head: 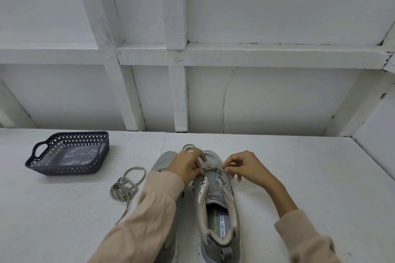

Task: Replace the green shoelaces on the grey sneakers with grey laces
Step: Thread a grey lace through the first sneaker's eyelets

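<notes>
Sneakers, grey mesh pair point(218, 209), side by side on white surface point(299, 177), toes pointing away. Left hand point(188, 166) and right hand point(245, 166) each pinch flat grey lace point(211, 169) strung across right sneaker's front eyelets. Loose greyish lace coil point(126, 188) lies left.

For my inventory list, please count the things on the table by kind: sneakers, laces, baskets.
Grey sneakers: 2 (uncovered sneaker, sneaker under the left sleeve)
Grey laces: 2 (loose lace bundle; threaded lace, pinched by left hand and right hand)
Dark blue basket: 1
Total: 5
</notes>
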Demonstrator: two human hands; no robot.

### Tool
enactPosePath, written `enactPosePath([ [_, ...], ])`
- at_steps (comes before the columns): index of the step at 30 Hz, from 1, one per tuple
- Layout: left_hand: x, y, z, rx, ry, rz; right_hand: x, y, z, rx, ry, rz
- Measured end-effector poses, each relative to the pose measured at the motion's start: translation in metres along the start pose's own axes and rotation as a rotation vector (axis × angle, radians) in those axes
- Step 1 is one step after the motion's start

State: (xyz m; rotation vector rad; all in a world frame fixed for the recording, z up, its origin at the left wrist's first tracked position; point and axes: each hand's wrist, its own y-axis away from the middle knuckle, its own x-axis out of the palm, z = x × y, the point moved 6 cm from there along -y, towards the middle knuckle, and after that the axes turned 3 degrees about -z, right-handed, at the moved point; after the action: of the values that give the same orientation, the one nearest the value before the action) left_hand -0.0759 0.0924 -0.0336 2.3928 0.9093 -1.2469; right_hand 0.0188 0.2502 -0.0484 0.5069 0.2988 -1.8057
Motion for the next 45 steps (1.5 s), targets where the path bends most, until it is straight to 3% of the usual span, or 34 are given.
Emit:
enactPosePath([
  [15, -0.002, 0.001, 0.008, -0.057, -0.122, 0.005, 0.009, 0.005, -0.002, 0.034, 0.040, -0.062],
  [27, 0.002, 0.002, 0.012, -0.066, -0.051, 0.020, 0.020, 0.007, 0.014, -0.020, 0.277, -0.115],
  [33, -0.001, 0.002, 0.009, -0.050, -0.046, -0.007, 0.021, 0.004, 0.010, 0.080, 0.231, -0.130],
  [40, -0.004, 0.003, -0.001, -0.064, -0.052, -0.066, 0.026, -0.003, 0.019, 0.177, 0.353, -0.104],
  [45, -0.006, -0.001, -0.006, -0.144, -0.055, 0.023, 0.022, -0.003, 0.030, 0.154, 0.403, -0.050],
])
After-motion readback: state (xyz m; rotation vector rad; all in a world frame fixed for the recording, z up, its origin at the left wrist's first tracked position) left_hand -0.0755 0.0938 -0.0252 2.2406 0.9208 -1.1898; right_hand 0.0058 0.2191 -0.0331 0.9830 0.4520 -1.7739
